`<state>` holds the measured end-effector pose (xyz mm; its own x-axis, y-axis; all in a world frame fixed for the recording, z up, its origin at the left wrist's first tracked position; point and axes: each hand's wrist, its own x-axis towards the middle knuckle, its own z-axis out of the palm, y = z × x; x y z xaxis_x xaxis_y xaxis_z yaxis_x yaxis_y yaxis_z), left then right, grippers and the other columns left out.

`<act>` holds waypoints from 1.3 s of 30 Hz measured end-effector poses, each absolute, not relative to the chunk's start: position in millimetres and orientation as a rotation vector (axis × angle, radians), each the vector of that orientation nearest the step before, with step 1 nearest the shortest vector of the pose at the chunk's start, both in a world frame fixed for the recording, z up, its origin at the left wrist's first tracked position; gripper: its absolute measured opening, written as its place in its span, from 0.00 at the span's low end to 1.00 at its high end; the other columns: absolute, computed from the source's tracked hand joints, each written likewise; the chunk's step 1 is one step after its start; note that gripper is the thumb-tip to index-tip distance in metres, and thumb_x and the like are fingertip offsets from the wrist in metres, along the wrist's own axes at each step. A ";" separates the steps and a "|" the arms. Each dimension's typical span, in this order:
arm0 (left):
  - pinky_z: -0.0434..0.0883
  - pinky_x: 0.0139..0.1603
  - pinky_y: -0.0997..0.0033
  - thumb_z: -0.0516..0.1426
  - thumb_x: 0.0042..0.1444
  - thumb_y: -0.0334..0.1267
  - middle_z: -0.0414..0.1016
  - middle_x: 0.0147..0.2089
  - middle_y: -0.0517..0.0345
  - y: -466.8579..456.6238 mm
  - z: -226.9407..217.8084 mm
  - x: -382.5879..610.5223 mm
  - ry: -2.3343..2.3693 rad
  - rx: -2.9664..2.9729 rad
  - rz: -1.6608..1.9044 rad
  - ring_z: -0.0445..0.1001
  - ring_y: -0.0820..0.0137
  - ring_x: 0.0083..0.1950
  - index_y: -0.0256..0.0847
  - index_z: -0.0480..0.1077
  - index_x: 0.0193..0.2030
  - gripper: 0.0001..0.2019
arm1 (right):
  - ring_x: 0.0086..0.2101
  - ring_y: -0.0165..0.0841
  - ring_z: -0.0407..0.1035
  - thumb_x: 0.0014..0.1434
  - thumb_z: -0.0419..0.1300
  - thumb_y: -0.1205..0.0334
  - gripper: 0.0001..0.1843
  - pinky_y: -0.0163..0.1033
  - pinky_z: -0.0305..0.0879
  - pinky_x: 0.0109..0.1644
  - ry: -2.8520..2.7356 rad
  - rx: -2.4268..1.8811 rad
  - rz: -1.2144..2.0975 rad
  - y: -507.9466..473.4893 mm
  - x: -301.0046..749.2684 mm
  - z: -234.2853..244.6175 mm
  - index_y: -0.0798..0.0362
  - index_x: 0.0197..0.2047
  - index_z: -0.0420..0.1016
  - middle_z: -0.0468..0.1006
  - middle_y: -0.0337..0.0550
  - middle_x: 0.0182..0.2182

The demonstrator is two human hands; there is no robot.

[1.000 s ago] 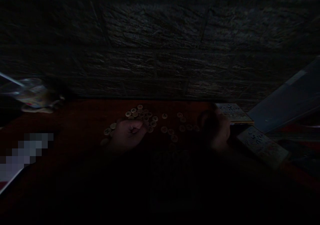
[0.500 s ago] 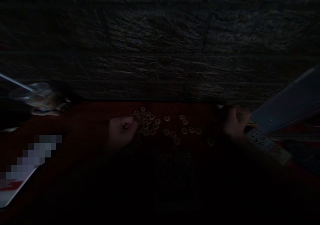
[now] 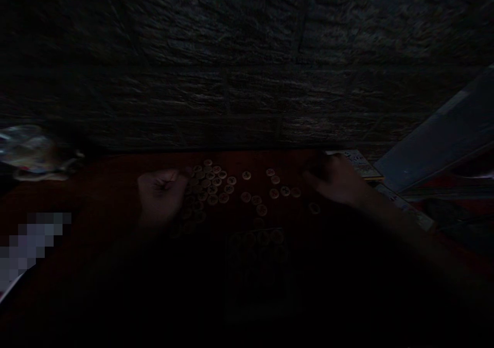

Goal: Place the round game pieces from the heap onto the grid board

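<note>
1. My left hand (image 3: 160,193) is beside the thickest group of discs (image 3: 212,189) on the table (image 3: 116,178); its fingers curl in toward the thumb, and I cannot tell if a disc is pinched there.
2. My right hand (image 3: 335,178) is at the other end, before the upper box (image 3: 357,163); its fingers are bent and shadowed, so I cannot tell how far they close or whether they hold anything.
3. More discs lie loose between my hands, some touching, some apart. Nearer me, a dim tray (image 3: 254,230) appears to bear rows of them.
4. The step in hand, I judge, is picking through the discs one at a time.
5. The next move seems to call for a light fingertip pinch on one disc, leaving its neighbours unmoved.
</note>
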<state>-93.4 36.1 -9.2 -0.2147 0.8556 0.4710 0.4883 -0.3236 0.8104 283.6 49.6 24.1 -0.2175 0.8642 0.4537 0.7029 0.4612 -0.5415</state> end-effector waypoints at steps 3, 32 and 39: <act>0.46 0.17 0.74 0.61 0.60 0.39 0.50 0.15 0.67 34.7 -8.3 -91.4 1.582 1.711 1.542 0.50 0.79 0.17 0.41 0.55 0.13 0.27 | 0.18 0.29 0.64 0.55 0.71 0.56 0.14 0.39 0.51 0.24 -2.218 -1.479 0.373 47.3 294.9 34.1 0.49 0.21 0.78 0.74 0.37 0.16; 0.51 0.22 0.74 0.58 0.61 0.41 0.51 0.18 0.67 62.8 -6.6 -112.5 1.580 1.980 1.342 0.52 0.77 0.20 0.42 0.54 0.17 0.23 | 0.30 0.35 0.83 0.68 0.58 0.66 0.11 0.37 0.73 0.32 -2.404 -0.986 0.119 12.4 220.2 -11.5 0.54 0.45 0.83 0.88 0.45 0.35; 0.65 0.30 0.72 0.60 0.61 0.38 0.77 0.25 0.62 57.5 -1.9 -110.1 1.417 2.343 0.950 0.73 0.73 0.27 0.40 0.75 0.28 0.10 | 0.42 0.42 0.85 0.69 0.59 0.64 0.12 0.42 0.79 0.43 -2.440 -0.966 0.234 10.3 221.3 -15.9 0.50 0.50 0.84 0.88 0.48 0.45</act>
